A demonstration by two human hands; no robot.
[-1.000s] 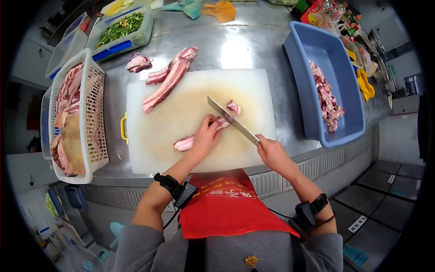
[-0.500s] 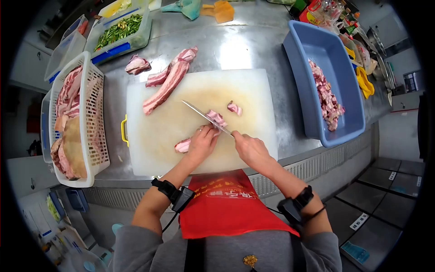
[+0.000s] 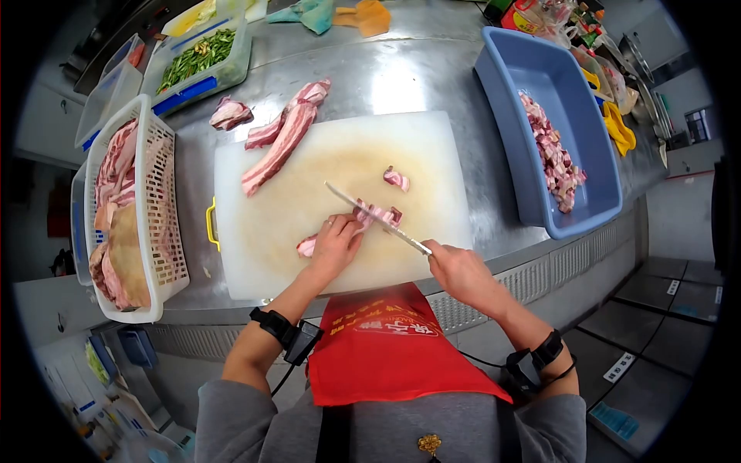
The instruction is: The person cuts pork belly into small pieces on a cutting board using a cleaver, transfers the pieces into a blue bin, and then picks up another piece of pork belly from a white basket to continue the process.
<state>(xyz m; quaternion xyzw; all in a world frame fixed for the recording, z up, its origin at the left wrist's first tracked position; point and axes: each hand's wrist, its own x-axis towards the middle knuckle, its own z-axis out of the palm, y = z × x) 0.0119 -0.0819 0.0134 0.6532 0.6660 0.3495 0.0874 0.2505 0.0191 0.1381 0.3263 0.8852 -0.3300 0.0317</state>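
My right hand (image 3: 461, 272) is wrapped round the handle of a knife (image 3: 401, 238), whose blade slants up and left across the strip of pork belly (image 3: 307, 246). My left hand (image 3: 335, 244) presses on that strip, fingertips close beside the blade and covering its middle. Cut pork pieces (image 3: 386, 214) lie right of the blade. Another small pork piece (image 3: 397, 179) sits higher on the white cutting board (image 3: 262, 262). Long pork strips (image 3: 284, 143) rest across the board's upper left edge.
To the left stands a white basket (image 3: 164, 231) of large pork slabs. A blue tub (image 3: 505, 147) with diced pork is at right. A chunk of meat (image 3: 231, 113) lies on the steel table (image 3: 355, 89). Behind it is a container (image 3: 241, 60) of chopped green vegetables.
My right hand and the knife have shifted to the right, with the handle farther from my left hand. More cut pork shows right of the blade. The whole view has moved slightly.
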